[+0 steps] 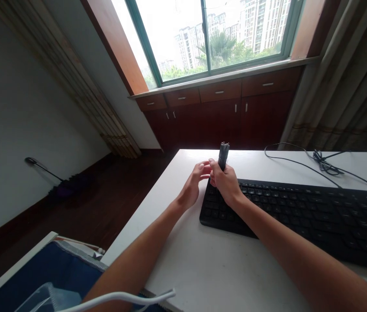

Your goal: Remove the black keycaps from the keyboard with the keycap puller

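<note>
My right hand (225,182) is closed around a black flashlight (224,152), its notched head pointing up and away from me. The flashlight is held above the left end of a black keyboard (287,203), and its lower part is hidden in my fist. Beside it on the left, my left hand (194,184) has its fingers curved and apart, their tips close to my right hand. Whether those fingertips touch it cannot be made out. Nothing shows in the left palm.
The keyboard lies on a white table (196,260). A bundled black cable (328,164) rests behind it. At lower left are a dark blue zippered case (50,268) and a white cord (121,297). Wooden cabinets (216,117) stand under the window beyond the table.
</note>
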A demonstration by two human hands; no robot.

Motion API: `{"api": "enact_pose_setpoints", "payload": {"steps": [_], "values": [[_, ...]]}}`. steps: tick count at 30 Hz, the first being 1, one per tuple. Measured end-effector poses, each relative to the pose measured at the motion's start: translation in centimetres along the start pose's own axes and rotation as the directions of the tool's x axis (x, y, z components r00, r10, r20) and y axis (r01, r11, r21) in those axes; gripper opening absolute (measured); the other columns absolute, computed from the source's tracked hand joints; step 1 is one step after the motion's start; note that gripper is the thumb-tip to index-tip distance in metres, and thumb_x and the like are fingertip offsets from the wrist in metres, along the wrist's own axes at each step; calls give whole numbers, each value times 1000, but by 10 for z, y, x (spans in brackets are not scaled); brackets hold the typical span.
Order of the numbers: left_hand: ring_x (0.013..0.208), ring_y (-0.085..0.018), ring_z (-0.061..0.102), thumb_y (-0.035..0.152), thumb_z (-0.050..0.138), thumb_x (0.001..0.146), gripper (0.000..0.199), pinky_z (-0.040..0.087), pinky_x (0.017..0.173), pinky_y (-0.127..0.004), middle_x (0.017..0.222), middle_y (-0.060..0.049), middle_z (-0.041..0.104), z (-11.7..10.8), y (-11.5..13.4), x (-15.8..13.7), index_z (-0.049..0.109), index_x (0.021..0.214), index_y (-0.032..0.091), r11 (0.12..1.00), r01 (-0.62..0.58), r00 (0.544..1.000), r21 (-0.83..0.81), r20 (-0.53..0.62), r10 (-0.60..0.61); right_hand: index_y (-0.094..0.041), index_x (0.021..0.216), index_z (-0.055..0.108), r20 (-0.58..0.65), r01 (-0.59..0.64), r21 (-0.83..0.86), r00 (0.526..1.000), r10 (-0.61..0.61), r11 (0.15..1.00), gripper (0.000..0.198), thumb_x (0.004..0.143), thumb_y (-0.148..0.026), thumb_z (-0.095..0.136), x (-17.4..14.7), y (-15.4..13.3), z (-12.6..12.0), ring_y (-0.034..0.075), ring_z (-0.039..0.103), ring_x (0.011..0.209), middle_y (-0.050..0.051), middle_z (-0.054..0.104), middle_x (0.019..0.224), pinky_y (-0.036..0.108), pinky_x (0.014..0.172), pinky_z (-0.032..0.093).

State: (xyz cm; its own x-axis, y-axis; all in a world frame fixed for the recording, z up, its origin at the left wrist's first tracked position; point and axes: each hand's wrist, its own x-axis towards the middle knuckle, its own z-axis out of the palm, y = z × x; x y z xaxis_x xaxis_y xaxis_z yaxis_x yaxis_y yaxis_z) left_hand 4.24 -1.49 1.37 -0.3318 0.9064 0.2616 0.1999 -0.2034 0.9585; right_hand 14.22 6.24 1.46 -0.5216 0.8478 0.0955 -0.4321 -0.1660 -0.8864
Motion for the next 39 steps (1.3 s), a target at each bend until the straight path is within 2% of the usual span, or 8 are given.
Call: {"api": "enact_pose_setpoints", "payload": {"steps": [4, 11, 17, 27, 31, 34, 37, 39], "values": [[119, -27, 63, 61, 17, 105, 66, 49, 105, -41, 121, -10, 70, 21, 6, -4, 63, 125, 18, 999, 37, 998, -32, -51, -39, -21, 61, 54, 50, 23, -32, 999, -21, 999, 39, 83, -47, 72, -4, 2, 2, 10, 39, 44, -5, 46, 49, 24, 43, 36], [119, -26, 62, 66, 28, 104, 60, 51, 104, -38, 118, -10, 68, 50, 6, -21, 58, 124, 18, 1000, -7, 967, 29, -254, 14, -20, 66, 52, 149, 236, -242, 968, -204, 941, 36, 92, -43, 62, -20, 7, 6, 12, 41, 58, -3, 49, 60, 25, 55, 37], [114, -27, 63, 66, 28, 104, 61, 53, 100, -38, 113, -9, 68, 52, 8, -24, 60, 120, 17, 998, 13, 972, 68, -237, 4, -21, 68, 49, 149, 262, -226, 961, -233, 938, 36, 95, -42, 57, -22, 8, 1, 13, 38, 58, -4, 46, 62, 25, 55, 34], [126, -26, 58, 63, 23, 106, 60, 47, 109, -37, 125, -7, 67, 52, 16, -24, 62, 125, 21, 991, 0, 977, 135, -209, 28, -21, 65, 50, 102, 257, -207, 965, -241, 944, 39, 94, -46, 59, -20, 4, 5, 12, 43, 56, -3, 49, 59, 25, 54, 37], [112, -27, 65, 68, 10, 103, 76, 54, 95, -37, 113, -8, 72, 40, 9, -16, 66, 121, 20, 989, 42, 991, 144, -130, -23, -21, 59, 46, 38, 179, -66, 984, -177, 982, 45, 90, -49, 63, -15, 3, 6, 11, 44, 51, -4, 47, 54, 24, 50, 39], [102, -25, 67, 66, 9, 104, 76, 55, 89, -38, 108, -9, 71, 15, 5, -9, 68, 116, 19, 968, -50, 999, 246, -7, 53, -22, 58, 43, -96, 93, 77, 992, -86, 993, 47, 87, -50, 67, -7, -2, 5, 10, 41, 44, -6, 42, 50, 23, 45, 39], [102, -25, 64, 60, 53, 98, 47, 54, 88, -38, 110, -10, 68, -15, 7, -5, 67, 120, 20, 805, -251, 965, 538, 204, 165, -23, 58, 38, -238, 93, 178, 970, -49, 980, 47, 87, -45, 67, 1, -11, 1, 7, 33, 40, -9, 36, 48, 22, 39, 33], [100, -24, 63, 54, 72, 87, 49, 55, 84, -37, 110, -11, 68, -29, 10, -3, 67, 123, 21, 715, -358, 926, 601, 327, 188, -24, 58, 36, -275, 96, 209, 961, -36, 973, 46, 87, -41, 66, 5, -17, -2, 6, 29, 38, -9, 34, 49, 22, 37, 29]]}}
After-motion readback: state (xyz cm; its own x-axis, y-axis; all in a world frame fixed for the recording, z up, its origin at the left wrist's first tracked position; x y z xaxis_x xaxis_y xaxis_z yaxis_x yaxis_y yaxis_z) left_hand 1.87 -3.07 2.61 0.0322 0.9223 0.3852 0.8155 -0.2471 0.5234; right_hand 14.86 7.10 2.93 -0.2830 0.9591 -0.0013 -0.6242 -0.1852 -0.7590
